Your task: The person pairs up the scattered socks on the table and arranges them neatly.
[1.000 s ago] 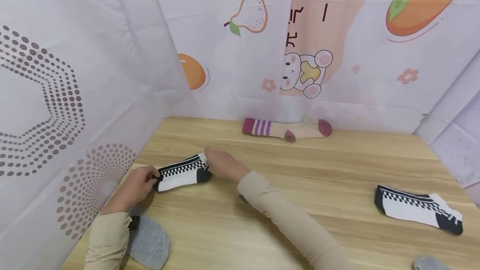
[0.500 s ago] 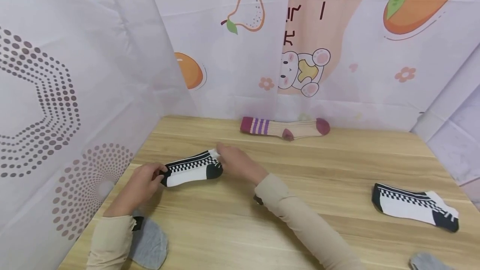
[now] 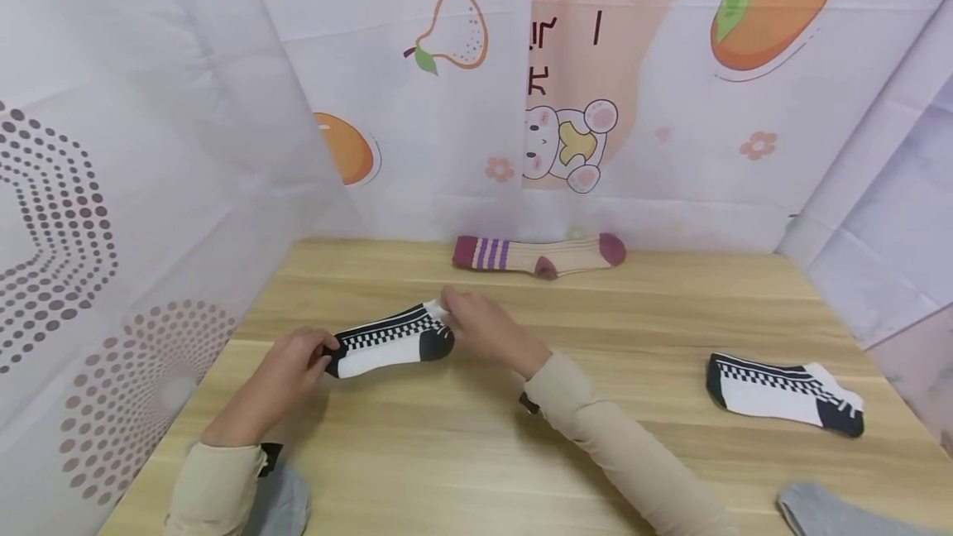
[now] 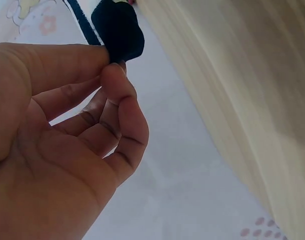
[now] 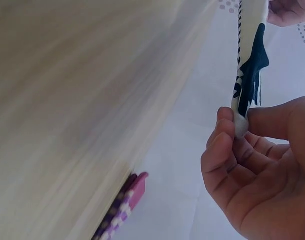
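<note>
A black-and-white ankle sock with a checkered band (image 3: 390, 342) stretches between both hands over the left part of the table. My left hand (image 3: 290, 366) pinches its black toe end (image 4: 120, 30) between thumb and forefinger. At the other end, the fingers of my right hand (image 3: 487, 331) pinch the white cuff edge (image 5: 241, 125), beside the black heel. In the right wrist view the sock hangs edge-on between the hands, off the wooden surface. A matching sock (image 3: 782, 394) lies flat on the right side of the table.
A beige sock with purple stripes and maroon ends (image 3: 521, 256) lies along the back edge of the wooden table (image 3: 596, 329). One grey sock (image 3: 286, 503) is partly covered by the left forearm; another grey sock (image 3: 826, 511) lies front right. Printed white curtains (image 3: 357, 48) enclose the table.
Both hands have carried the checkered sock to the right across the table, keeping hold of its two ends. The head view has turned, and the other socks lie where they were.
</note>
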Available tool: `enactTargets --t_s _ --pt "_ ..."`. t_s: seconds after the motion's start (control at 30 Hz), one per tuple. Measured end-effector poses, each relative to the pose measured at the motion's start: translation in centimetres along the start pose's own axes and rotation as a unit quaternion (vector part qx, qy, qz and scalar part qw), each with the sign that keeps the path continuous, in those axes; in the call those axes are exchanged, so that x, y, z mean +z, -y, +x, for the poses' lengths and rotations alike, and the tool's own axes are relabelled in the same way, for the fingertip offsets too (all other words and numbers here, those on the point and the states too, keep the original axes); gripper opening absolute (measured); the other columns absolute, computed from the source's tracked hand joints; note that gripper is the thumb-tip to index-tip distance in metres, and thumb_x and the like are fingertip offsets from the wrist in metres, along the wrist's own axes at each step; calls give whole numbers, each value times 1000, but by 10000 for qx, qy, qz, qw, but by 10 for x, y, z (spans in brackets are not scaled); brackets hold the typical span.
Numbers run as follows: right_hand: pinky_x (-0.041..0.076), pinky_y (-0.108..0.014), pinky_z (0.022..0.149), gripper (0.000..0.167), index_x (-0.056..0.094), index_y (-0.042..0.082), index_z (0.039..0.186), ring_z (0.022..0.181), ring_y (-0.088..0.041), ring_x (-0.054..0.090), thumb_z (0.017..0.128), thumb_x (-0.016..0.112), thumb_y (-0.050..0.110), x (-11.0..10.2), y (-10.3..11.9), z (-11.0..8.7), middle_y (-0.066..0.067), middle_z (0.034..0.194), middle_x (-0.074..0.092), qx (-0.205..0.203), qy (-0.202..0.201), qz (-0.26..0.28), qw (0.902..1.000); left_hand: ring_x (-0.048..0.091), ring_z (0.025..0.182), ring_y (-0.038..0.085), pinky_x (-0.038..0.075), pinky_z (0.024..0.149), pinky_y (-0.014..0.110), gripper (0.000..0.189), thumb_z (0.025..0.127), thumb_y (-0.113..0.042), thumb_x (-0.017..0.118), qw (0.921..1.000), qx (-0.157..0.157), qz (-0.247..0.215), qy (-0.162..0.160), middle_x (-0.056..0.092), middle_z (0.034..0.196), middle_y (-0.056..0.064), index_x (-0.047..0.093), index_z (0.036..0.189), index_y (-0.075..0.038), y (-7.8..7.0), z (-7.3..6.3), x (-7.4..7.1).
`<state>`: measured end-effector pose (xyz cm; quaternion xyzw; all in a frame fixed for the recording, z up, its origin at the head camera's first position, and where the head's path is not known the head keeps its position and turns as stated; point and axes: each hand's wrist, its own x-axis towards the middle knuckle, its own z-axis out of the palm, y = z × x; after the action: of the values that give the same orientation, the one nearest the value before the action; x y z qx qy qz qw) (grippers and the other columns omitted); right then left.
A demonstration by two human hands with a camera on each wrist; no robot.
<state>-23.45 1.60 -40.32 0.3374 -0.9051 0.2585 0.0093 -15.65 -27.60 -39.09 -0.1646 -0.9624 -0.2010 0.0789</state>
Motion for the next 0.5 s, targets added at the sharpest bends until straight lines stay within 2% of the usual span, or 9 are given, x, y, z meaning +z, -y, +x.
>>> enactTargets --t_s 0.33,0.5 --pt "48 -26 60 10 53 10 103 68 -13 54 99 61 13 -22 -10 -21 -1 80 61 -188 -455 -261 9984 65 85 30 55 70 42 14 81 14 68 9992 382 64 34 66 92 17 67 91 4 -26 9 0" --pt "47 -23 57 9 54 10 103 64 -11 53 99 61 14 -27 -16 -31 1 77 59 -128 -455 -244 9986 64 79 22 55 65 36 15 83 13 68 9992 370 59 167 64 88 11 68 94 4 -35 16 1"
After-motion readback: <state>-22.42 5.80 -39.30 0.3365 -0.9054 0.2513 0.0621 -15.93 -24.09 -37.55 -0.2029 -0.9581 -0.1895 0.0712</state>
